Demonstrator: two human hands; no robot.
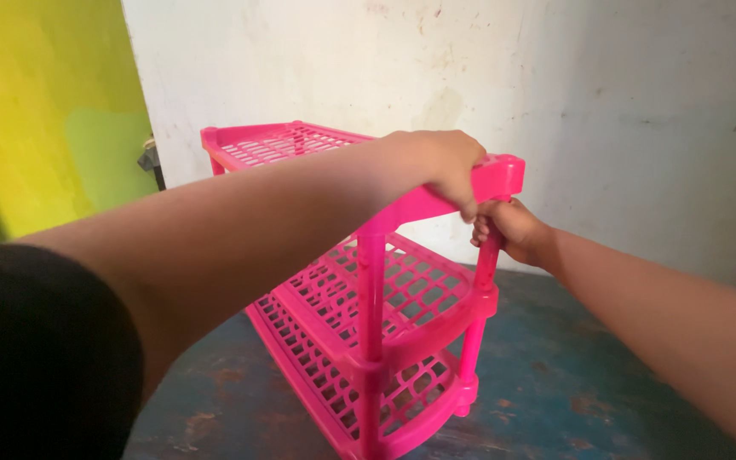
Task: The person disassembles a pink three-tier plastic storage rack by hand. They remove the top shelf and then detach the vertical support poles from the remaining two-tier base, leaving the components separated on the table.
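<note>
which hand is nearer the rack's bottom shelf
Right. The right hand grips a corner post just under the top shelf, so it sits lower, nearer the bottom shelf. The left hand rests over the top shelf's front edge, higher up.

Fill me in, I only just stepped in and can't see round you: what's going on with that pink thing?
A person has both bare hands on a pink three-tier plastic rack standing on a worn blue floor by a white wall. The left hand grips the front edge of the top shelf. The right hand is wrapped around the corner post just below it.
</note>
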